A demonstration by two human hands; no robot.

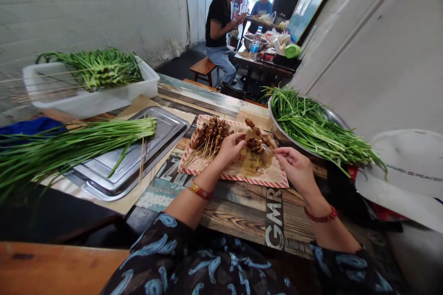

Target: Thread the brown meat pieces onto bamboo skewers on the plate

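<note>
On a paper sheet with a red-and-white striped border (238, 176) lie several meat skewers (211, 134), heaped at its left, their sticks pointing toward me. My right hand (296, 168) pinches what looks like the stick end of a meat skewer (266, 140), whose brown pieces stretch up and left from my fingertips. My left hand (231, 150) hovers over the sheet's middle, thumb and fingers drawn together; whatever they hold is hidden. Just right of it, dark meat pieces (255, 145) rest on an oily patch of the paper.
At left, long green chives (114, 136) lie across a metal tray lid (116, 189). Behind it stands a white plastic bin (121, 97) of greens. A steel bowl (277, 125) of chives and a white cap (408, 161) are at right. Two people sit at a farther table (270, 68).
</note>
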